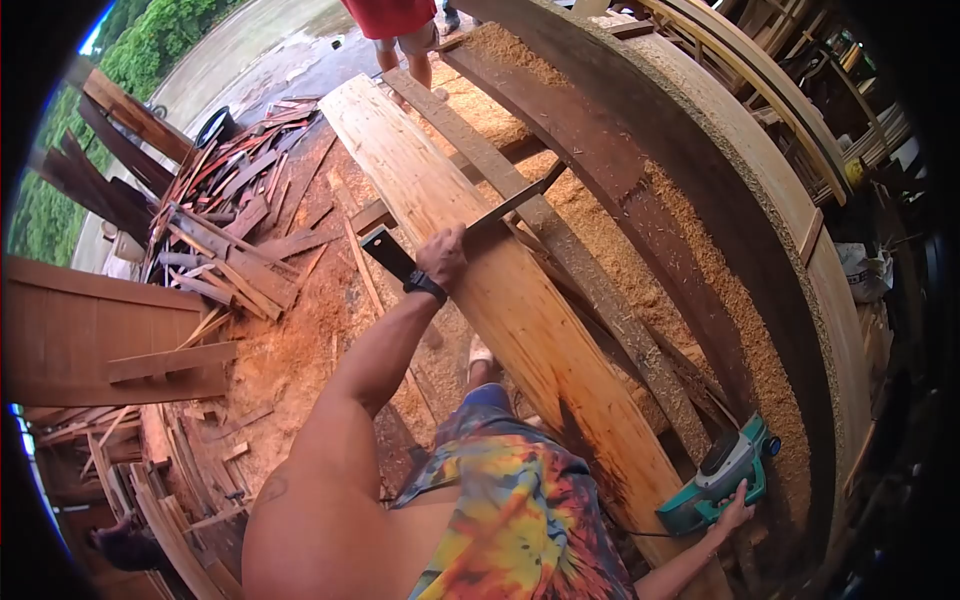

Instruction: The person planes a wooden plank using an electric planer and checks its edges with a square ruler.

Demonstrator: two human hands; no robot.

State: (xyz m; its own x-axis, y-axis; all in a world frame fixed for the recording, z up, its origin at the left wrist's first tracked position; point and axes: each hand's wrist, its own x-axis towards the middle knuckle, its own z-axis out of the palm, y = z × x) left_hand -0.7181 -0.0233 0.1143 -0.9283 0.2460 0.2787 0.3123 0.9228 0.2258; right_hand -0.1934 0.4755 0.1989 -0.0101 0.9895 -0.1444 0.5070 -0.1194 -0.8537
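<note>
My left hand, with a dark watch on the wrist, rests at the left edge of a long pale plank. Its fingers are closed on a carpenter's square, whose blade runs across the plank and whose dark stock sticks out to the left. At the lower right my right hand grips the handle of a teal and grey power planer. The planer sits over the plank's near end and right edge. Dark stains mark the near part of the plank.
Scrap wood is heaped at the left. Shavings cover the ground. Dark boards lie to the right of the plank. A person in a red top stands beyond the far end. A brown wooden panel is at the left.
</note>
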